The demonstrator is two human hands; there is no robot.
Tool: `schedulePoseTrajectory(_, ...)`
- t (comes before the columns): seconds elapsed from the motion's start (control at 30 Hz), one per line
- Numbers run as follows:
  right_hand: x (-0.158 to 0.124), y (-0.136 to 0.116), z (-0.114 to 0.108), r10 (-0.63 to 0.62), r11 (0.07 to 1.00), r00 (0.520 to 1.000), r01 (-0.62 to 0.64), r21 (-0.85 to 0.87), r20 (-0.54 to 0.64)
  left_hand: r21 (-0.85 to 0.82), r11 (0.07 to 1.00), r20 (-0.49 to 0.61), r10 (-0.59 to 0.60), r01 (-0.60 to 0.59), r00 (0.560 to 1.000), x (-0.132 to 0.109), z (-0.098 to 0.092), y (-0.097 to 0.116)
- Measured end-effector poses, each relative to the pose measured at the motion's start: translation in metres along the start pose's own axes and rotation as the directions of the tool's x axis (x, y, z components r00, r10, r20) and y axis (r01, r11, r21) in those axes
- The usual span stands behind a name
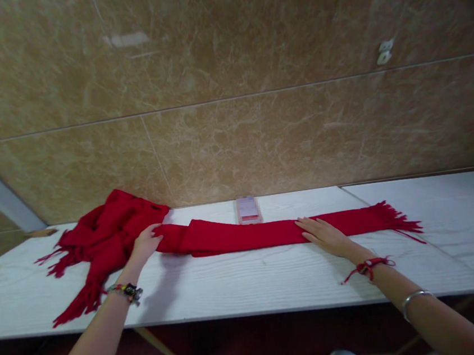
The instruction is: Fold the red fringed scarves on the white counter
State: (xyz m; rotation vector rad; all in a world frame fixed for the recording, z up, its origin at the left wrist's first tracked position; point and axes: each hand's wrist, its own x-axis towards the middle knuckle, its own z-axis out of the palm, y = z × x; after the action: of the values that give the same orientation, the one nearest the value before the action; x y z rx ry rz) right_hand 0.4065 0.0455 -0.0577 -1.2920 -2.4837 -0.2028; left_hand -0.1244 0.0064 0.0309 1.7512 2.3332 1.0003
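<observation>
A red fringed scarf (pixel 243 237) lies lengthwise along the white counter, folded into a long narrow strip with its tassels pointing right. My left hand (pixel 146 244) is closed on the strip's left end, beside a crumpled heap of red scarf fabric (pixel 113 230) with tassels hanging out. Whether the heap joins the strip behind my fingers is hidden. Flat on the strip, right of its middle, rests my right hand (pixel 326 237), fingers stretched out and holding nothing.
Behind the scarf, a small pale box-like object (pixel 248 210) stands against the brown marbled wall (pixel 233 144). The white counter (pixel 249 289) has a front edge near my body, with dark open shelving (pixel 254 339) below. A small brown piece (pixel 40 233) sits at the far left.
</observation>
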Motion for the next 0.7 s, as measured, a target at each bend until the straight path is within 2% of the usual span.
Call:
schedulePoseTrajectory(0.13, 0.000, 0.000, 0.000, -0.001, 1.000, 1.000, 0.001, 0.006, 0.005, 0.250, 0.966, -0.109, -0.034, 0.060, 0.994, -0.001, -0.051, -0.027)
schedulePoseTrajectory(0.23, 0.000, 0.000, 0.000, 0.003, 1.000, 1.000, -0.003, 0.010, 0.011, 0.395, 0.915, -0.188, -0.003, 0.078, 0.982, -0.010, -0.070, -0.034)
schedulePoseTrajectory(0.3, 0.000, 0.000, 0.000, 0.006, 1.000, 1.000, -0.006, 0.007, 0.008, 0.496, 0.866, -0.256, 0.077, 0.063, 0.964, -0.018, -0.069, -0.028)
schedulePoseTrajectory(0.37, 0.000, 0.000, 0.000, 0.005, 1.000, 1.000, -0.005, 0.001, 0.006, 0.571, 0.821, -0.278, 0.196, -0.002, 0.941, -0.024, -0.057, -0.014)
schedulePoseTrajectory(0.43, 0.001, -0.002, -0.002, 0.002, 1.000, 1.000, -0.002, -0.011, 0.005, 0.577, 0.802, -0.186, 0.308, -0.150, 0.933, -0.030, -0.036, 0.010)
schedulePoseTrajectory(0.5, 0.004, -0.008, -0.006, -0.007, 1.000, 1.000, 0.007, -0.024, 0.000, 0.506, 0.776, 0.023, 0.424, -0.376, 0.905, -0.036, -0.011, 0.039)
schedulePoseTrajectory(0.53, 0.006, -0.012, -0.008, -0.015, 1.000, 1.000, 0.015, -0.026, -0.004, 0.446, 0.743, 0.128, 0.499, -0.499, 0.857, -0.040, 0.003, 0.055)
schedulePoseTrajectory(0.6, 0.012, -0.026, -0.015, -0.046, 0.999, 0.999, 0.046, -0.010, -0.013, 0.286, 0.628, 0.296, 0.661, -0.724, 0.690, -0.051, 0.028, 0.084)
schedulePoseTrajectory(0.67, 0.020, -0.043, -0.023, -0.108, 0.993, 0.994, 0.108, 0.036, -0.022, 0.152, 0.535, 0.375, 0.747, -0.831, 0.549, -0.061, 0.050, 0.108)
schedulePoseTrajectory(0.7, 0.024, -0.052, -0.026, -0.150, 0.986, 0.988, 0.151, 0.066, -0.024, 0.095, 0.500, 0.400, 0.772, -0.861, 0.493, -0.066, 0.059, 0.118)
